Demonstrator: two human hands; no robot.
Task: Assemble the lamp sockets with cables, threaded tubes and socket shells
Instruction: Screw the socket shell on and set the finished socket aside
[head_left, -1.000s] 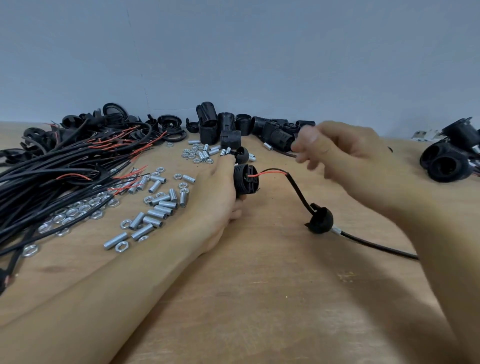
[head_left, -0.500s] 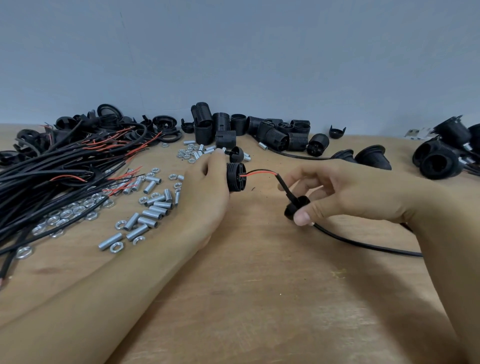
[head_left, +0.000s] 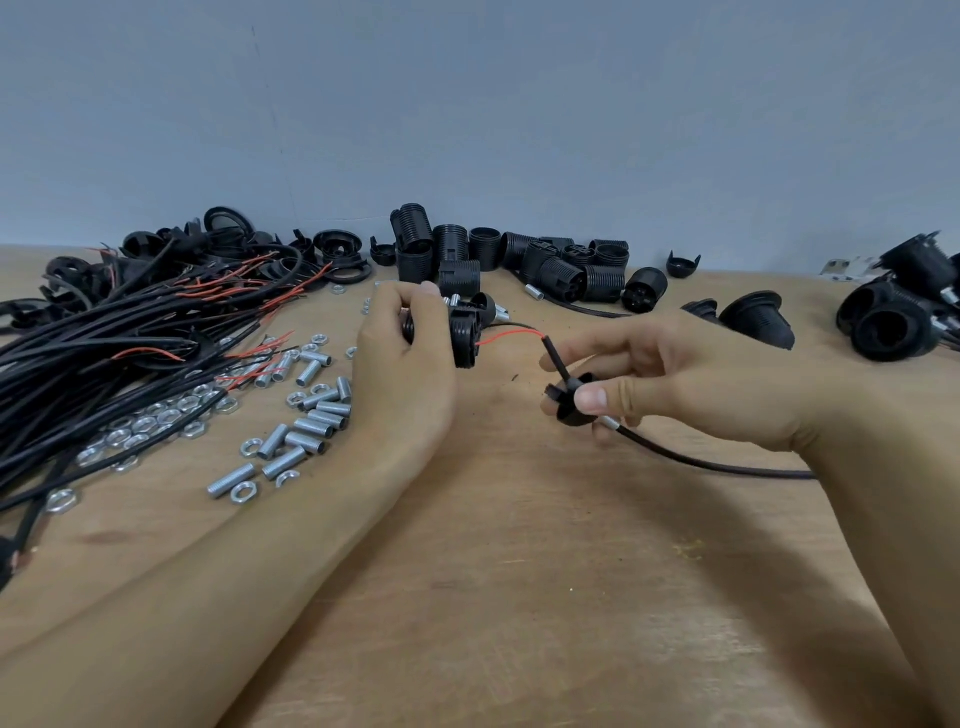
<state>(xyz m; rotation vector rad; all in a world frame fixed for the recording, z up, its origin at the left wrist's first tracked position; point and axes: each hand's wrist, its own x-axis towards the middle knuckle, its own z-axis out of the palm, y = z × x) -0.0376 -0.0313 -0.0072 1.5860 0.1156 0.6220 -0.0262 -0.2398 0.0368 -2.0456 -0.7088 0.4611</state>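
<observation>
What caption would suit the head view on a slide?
Left hand grips a black socket body; right hand pinches a cap threaded on its cable.

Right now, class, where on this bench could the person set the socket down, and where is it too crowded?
Bare wood lies on the table in front, between the forearms, and under the cable. Crowded: cable bundle far left, threaded tubes and nuts beside the left hand, socket shells along the wall.
</observation>
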